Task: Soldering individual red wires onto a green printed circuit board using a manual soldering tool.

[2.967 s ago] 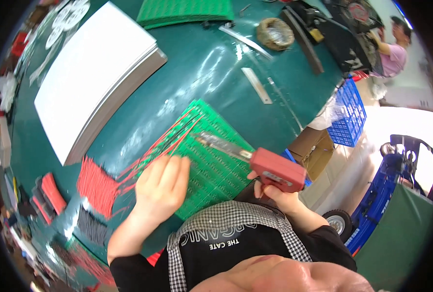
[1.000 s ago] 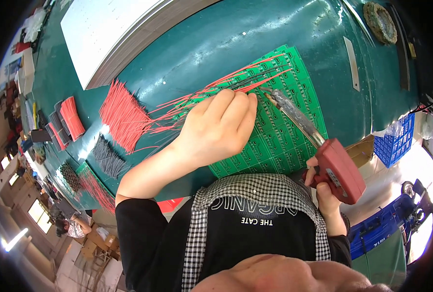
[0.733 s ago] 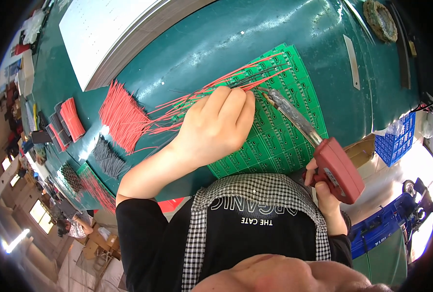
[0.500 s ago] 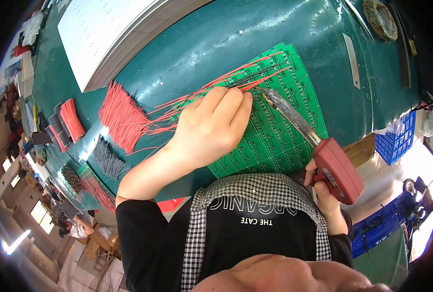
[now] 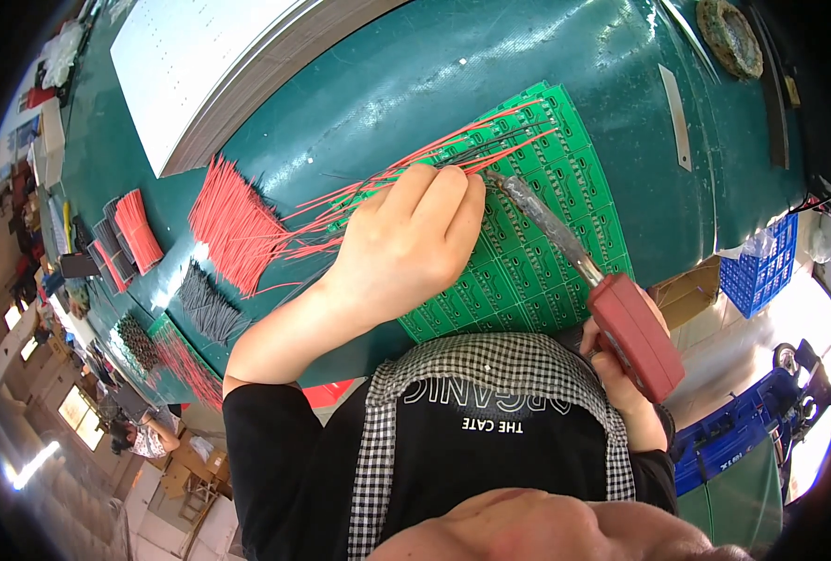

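A panel of green circuit boards [image 5: 565, 196] lies on the table in front of me, with red and black wires [image 5: 476, 131] running across its upper part. My left hand [image 5: 401, 243] rests over the panel, fingers bent and closed on a thin wire; the fingertips are mostly hidden under the hand. My right hand [image 5: 616, 379] grips a dark-red soldering gun [image 5: 635, 337] by its handle. The gun's long, stained metal barrel slants up to the left. Its tip touches or nearly touches the board right beside my left fingers.
Left of the panel lie a fanned heap of red wires [image 5: 233, 224], a pile of black wires [image 5: 210, 304] and red and black bundles [image 5: 135, 229]. A thick white stack [image 5: 200, 75] stands behind. Farther right are a metal strip [image 5: 675, 117], a round dish [image 5: 729, 37] and a blue crate [image 5: 759, 266].
The soldering gun has shifted slightly left and down with my right hand, its tip coming closer to my left fingers. My left hand has barely moved.
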Demonstrator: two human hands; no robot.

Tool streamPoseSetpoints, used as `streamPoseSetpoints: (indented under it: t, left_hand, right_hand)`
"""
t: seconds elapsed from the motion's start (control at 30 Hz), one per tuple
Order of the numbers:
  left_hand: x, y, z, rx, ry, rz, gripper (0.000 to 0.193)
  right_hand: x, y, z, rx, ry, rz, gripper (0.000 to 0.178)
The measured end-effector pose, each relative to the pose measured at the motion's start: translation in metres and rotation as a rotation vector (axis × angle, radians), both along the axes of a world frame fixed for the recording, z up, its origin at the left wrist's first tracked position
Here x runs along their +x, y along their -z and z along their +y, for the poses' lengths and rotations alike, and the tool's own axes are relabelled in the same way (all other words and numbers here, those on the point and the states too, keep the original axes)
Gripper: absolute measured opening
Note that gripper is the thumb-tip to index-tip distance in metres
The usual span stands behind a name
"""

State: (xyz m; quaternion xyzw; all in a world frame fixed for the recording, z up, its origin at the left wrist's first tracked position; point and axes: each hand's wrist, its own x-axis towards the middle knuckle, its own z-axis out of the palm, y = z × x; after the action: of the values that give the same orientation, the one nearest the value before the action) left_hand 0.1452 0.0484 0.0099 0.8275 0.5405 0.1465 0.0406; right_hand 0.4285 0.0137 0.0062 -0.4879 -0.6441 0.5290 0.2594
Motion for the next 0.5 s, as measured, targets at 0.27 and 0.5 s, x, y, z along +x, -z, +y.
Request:
streamPoseSetpoints:
  t: [0.27, 0.5]
  left_hand:
    - [0.001, -0.002, 0.001, -0.002, 0.012, 0.03, 0.031]
    - [0.007, -0.002, 0.009, 0.06, 0.017, -0.101, 0.03]
  right_hand:
    - [-0.007, -0.012, 0.005, -0.328, 0.238, 0.295, 0.085]
    - [-0.006, -0.012, 0.006, -0.375, 0.277, 0.268, 0.088]
